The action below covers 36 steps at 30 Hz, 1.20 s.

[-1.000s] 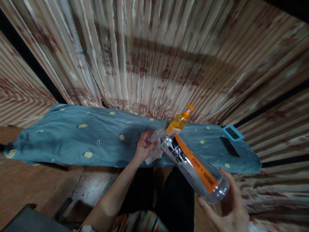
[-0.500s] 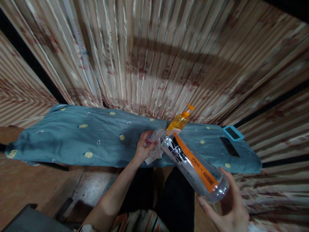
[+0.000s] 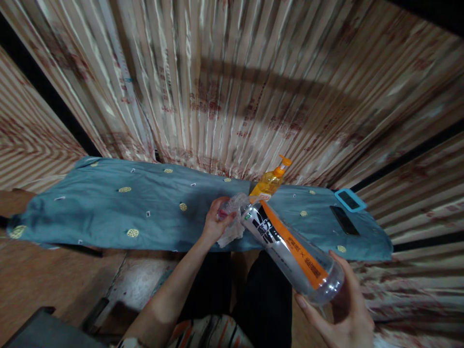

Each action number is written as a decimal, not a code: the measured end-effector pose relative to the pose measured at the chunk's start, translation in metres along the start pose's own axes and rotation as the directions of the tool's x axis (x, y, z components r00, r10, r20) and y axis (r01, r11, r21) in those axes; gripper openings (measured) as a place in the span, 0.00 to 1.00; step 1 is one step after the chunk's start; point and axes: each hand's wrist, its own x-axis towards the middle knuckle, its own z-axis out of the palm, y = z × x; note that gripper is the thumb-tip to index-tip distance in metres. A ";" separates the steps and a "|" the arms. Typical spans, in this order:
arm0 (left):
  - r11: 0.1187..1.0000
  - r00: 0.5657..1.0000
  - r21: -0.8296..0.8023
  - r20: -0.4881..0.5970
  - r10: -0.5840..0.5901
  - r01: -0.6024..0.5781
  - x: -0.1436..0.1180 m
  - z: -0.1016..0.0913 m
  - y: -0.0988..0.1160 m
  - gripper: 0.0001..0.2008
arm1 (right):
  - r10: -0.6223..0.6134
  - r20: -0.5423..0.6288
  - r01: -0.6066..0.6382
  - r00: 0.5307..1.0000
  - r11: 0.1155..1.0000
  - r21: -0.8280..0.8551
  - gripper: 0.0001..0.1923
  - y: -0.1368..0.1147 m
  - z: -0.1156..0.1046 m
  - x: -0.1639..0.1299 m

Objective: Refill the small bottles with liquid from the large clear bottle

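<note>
My right hand [image 3: 342, 307] is closed round the base of a large clear plastic bottle [image 3: 286, 251] with an orange and silver label. The bottle tilts, its neck end low and pointing up-left toward my left hand [image 3: 216, 222]. In the closed fingers of that hand is a small clear container [image 3: 225, 210] with a pinkish mark; its exact kind is hard to make out. Crumpled whitish translucent material [image 3: 232, 233] lies beside and under it. Whether the large bottle's mouth touches the container cannot be seen. Just behind stands an orange pump bottle [image 3: 268, 182] with yellow liquid.
A narrow surface covered with a blue-green cloth [image 3: 97, 203] runs across in front of me. On its right end lie a dark phone [image 3: 344, 220] and a light-blue framed device [image 3: 350, 200]. A striped curtain [image 3: 224, 96] hangs close behind. A dark stool-like object [image 3: 47, 328] is at the lower left.
</note>
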 end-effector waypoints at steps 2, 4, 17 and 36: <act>1.000 1.000 -0.006 0.003 0.001 -0.001 0.000 0.000 0.000 0.21 | 0.008 -0.002 -0.008 1.000 1.000 0.002 0.46 -0.002 0.000 0.000; 1.000 1.000 -0.010 0.010 0.007 -0.007 0.000 0.000 0.000 0.21 | 0.025 -0.003 -0.025 1.000 1.000 0.011 0.46 -0.004 0.000 0.000; 1.000 1.000 -0.015 0.007 -0.004 0.004 0.000 0.000 0.000 0.21 | -0.018 0.013 0.018 1.000 1.000 0.005 0.48 0.009 -0.002 0.000; 0.999 1.000 -0.013 0.010 0.029 -0.029 0.000 0.000 -0.004 0.22 | 0.042 0.000 -0.042 0.999 0.999 0.016 0.48 -0.004 -0.001 0.000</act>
